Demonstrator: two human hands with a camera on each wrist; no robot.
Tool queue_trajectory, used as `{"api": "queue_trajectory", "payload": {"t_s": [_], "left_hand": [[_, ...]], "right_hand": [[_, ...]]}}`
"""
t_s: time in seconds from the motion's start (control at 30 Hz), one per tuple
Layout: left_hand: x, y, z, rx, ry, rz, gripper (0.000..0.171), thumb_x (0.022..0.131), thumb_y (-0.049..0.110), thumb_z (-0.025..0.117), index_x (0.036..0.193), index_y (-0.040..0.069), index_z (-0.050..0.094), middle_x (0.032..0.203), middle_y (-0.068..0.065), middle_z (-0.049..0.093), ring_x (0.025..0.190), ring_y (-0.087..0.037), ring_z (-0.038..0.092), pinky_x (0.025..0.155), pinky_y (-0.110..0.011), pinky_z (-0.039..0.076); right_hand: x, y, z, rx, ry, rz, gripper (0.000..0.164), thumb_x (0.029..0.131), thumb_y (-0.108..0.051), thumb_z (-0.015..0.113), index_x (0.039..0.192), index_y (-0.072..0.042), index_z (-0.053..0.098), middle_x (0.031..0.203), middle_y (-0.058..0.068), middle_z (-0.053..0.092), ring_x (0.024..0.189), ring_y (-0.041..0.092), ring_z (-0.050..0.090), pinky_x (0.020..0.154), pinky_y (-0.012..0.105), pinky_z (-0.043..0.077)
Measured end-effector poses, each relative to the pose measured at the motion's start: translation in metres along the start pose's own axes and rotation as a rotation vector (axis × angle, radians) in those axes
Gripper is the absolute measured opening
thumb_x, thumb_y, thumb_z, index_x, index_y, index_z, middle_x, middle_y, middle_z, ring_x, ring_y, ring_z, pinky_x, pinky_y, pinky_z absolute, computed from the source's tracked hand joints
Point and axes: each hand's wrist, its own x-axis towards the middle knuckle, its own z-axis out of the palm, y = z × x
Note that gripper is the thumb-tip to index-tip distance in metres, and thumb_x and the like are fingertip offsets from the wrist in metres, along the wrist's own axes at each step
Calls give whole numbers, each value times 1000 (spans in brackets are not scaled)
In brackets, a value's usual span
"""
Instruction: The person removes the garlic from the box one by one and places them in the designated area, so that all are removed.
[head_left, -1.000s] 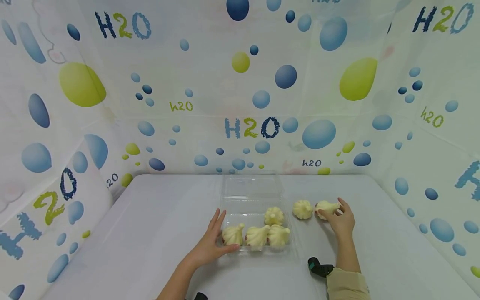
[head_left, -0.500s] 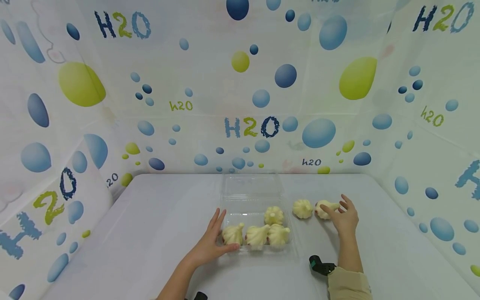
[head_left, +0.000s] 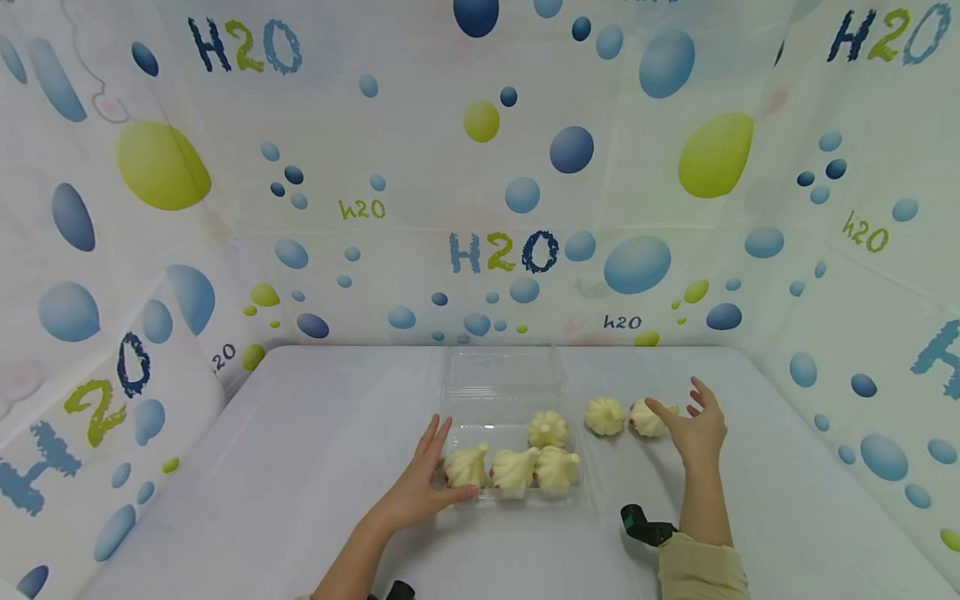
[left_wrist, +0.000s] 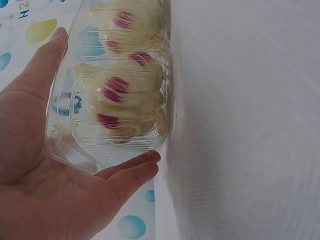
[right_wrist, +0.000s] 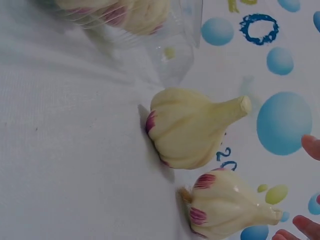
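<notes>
My left hand [head_left: 422, 492] rests with spread, straight fingers against the left side and near-left corner of a clear plastic clamshell box [head_left: 487, 437]. Garlic bulbs, pale with purple streaks, sit in the box: three in the near row and one garlic bulb [head_left: 548, 429] behind at the right. To the right of the box two more lie on the table, a garlic bulb [head_left: 604, 417] and another garlic bulb [right_wrist: 225, 205] beside it. My right hand [head_left: 697, 425] is just right of the outer bulb, thumb and fingers apart, holding nothing.
The box's transparent lid [head_left: 504, 371] lies folded back toward the far edge of the white table [head_left: 337, 417]. A black wrist device [head_left: 645, 527] sits by the right forearm. Behind the table hangs a patterned curtain [head_left: 420, 167].
My right hand has let go of the outer garlic bulb and drawn back to the right, its fingers spreading. The bulb stays on the table. The left hand has not moved.
</notes>
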Motion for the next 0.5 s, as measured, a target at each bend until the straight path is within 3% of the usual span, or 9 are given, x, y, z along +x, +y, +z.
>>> {"api": "queue_trajectory", "payload": {"t_s": [0.3,0.5], "left_hand": [[-1,1,0,-1,0,-3,101,75,37,74,148,13,8,151,-19,-5,129,-45,25,97,-60,28],[-1,3,0,0,-4,-12,101,75,38,74,148,14,8,151,-18,-5,128,-45,27,97,-60,28]], "right_hand": [[-4,-10,-2,-34,41,-28,86,74,-34,76,142,-9,31,139,21,36,122,41,37,92,51,40],[-8,-25,-3,-45,49,-58,83,75,-26,77,142,-7,32,140,21,35,122,41,38,93,51,39]]}}
